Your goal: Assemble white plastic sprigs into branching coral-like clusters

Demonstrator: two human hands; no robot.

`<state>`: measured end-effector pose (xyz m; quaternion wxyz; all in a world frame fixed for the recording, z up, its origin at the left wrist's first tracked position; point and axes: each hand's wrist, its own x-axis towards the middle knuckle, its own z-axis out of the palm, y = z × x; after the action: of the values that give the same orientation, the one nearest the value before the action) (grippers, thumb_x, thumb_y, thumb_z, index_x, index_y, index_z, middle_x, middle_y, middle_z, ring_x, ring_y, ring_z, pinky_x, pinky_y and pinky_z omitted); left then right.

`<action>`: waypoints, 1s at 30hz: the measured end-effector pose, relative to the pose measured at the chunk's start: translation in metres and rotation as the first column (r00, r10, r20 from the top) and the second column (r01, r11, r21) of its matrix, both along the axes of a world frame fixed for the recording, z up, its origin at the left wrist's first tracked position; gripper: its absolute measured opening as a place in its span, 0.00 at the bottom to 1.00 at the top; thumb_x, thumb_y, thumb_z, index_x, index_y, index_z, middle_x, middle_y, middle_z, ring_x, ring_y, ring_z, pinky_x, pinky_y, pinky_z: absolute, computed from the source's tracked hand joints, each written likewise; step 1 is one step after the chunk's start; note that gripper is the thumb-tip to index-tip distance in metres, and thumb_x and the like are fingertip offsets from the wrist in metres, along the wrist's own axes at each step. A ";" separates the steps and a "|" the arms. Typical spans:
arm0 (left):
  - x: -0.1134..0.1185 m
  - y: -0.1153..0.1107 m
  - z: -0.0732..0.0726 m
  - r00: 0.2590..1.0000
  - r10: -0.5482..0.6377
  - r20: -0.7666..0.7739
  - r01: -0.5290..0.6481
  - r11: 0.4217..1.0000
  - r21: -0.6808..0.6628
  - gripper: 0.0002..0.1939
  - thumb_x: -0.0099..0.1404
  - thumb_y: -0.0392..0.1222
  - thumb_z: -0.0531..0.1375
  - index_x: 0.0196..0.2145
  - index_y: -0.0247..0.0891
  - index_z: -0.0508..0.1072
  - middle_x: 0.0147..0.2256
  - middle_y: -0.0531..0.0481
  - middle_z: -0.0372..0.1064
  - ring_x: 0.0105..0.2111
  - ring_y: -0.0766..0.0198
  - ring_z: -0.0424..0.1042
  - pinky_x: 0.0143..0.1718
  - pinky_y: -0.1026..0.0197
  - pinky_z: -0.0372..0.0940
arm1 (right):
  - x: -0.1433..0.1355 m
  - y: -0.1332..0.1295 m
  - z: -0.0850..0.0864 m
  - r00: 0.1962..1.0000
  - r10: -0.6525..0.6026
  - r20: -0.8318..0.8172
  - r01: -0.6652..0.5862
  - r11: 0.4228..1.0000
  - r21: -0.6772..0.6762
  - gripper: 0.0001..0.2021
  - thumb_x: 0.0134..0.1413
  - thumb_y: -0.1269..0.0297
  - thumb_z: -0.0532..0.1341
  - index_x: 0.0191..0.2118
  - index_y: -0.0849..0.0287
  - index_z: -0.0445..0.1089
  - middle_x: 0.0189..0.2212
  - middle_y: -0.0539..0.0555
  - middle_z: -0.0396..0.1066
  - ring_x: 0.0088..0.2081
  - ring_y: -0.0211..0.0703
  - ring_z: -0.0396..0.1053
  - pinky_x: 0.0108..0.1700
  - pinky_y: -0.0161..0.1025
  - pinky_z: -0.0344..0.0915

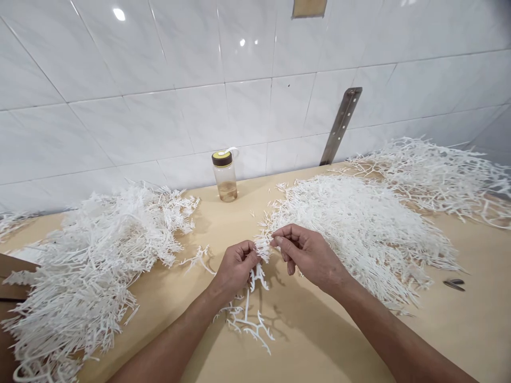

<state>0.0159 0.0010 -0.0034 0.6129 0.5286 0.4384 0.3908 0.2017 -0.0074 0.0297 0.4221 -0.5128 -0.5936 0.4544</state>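
Both the left hand (237, 266) and the right hand (309, 255) are bare, their fingers ungloved and unadorned where they show. The left forearm (171, 330) and the right forearm (383, 319) are uncovered too, from the wrists as far as the lower edge of the view, which cuts both off. Each forearm is smooth in outline, slim at the wrist and gradually thicker toward that edge. The hands are broad across the back, with rounded knuckles and fairly slender fingers. On the right thumb (279, 242) a short nail shows. Finer detail of the left fingertips is too small to tell.
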 end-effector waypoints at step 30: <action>0.001 0.005 0.001 0.998 0.048 0.043 -0.049 0.998 0.034 0.20 0.54 0.55 0.68 0.28 0.35 0.69 0.22 0.54 0.65 0.19 0.72 0.58 0.20 0.68 0.52 | -0.014 -0.003 -0.017 0.997 0.074 -0.012 -0.074 0.997 -0.028 0.09 0.59 0.57 0.58 0.35 0.58 0.68 0.19 0.43 0.63 0.15 0.34 0.64 0.20 0.33 0.65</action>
<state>0.0166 0.0063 -0.0022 0.6030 0.5199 0.4313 0.4243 0.1873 -0.0102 0.0127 0.4009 -0.4940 -0.6035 0.4806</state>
